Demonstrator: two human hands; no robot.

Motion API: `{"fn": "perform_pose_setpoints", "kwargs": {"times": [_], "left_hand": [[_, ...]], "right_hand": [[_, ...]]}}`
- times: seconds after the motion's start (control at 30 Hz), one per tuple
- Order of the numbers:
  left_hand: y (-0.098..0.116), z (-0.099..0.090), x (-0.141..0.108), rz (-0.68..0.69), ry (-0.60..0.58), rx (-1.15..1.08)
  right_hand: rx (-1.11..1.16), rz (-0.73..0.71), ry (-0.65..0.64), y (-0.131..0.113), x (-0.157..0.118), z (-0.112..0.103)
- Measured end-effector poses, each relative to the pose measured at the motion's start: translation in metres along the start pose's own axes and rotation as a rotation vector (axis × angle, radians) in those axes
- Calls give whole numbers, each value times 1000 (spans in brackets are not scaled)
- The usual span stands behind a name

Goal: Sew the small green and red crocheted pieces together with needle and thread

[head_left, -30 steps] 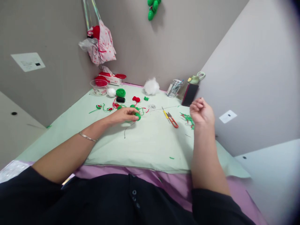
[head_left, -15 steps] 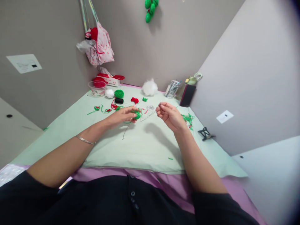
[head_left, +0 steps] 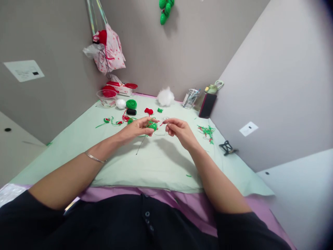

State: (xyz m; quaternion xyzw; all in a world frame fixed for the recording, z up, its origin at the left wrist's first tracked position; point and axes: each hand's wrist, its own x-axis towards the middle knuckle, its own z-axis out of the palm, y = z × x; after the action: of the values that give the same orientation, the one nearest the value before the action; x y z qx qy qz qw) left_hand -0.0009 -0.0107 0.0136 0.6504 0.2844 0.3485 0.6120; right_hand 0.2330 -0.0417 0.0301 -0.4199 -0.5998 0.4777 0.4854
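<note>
My left hand is closed round a small green crocheted piece, holding it above the table. A thin dark thread hangs below that hand, and another stretch loops between the two hands. My right hand is close by on the right, its thumb and forefinger pinched together. Whatever sits in that pinch is too small to make out. Behind the hands lie a red crocheted bow-shaped piece, a little green yarn bit and a black thread spool.
Green yarn, a white ball and a clear tub stand back left. White stuffing, a pen cup and a phone line the back. Yarn scraps and a black claw clip lie right.
My right hand has come left and slightly down, closer to the green piece. The thread between the hands has gone from stretched to slack. My left hand keeps its hold.
</note>
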Motion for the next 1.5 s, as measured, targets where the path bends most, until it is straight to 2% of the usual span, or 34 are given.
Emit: {"fn": "perform_pose_setpoints", "kwargs": {"times": [0.17,0.27,0.33,0.53,0.77,0.9,1.03,1.27,1.5], "left_hand": [[-3,2,1,14,12,-40],[-4,3,2,26,-13,-46],[-4,4,3,42,-14,-42],[-3,3,4,108,-22,27],[-6,-9,8,101,153,76],[-5,-11,7,44,174,61],[-3,-10,6,40,167,28],[-2,-10,7,58,193,-67],[3,-4,4,122,244,-48]], "right_hand": [[-279,-146,10,11,-1,13],[-342,-251,20,16,-1,19],[-335,-261,32,17,-1,21],[-36,-175,135,6,2,9],[332,-242,270,-18,3,-19],[448,-314,276,-24,3,-30],[450,-298,174,-28,-3,-28],[219,-209,-292,-26,-19,-11],[-18,-63,-560,-34,-25,-5]]}}
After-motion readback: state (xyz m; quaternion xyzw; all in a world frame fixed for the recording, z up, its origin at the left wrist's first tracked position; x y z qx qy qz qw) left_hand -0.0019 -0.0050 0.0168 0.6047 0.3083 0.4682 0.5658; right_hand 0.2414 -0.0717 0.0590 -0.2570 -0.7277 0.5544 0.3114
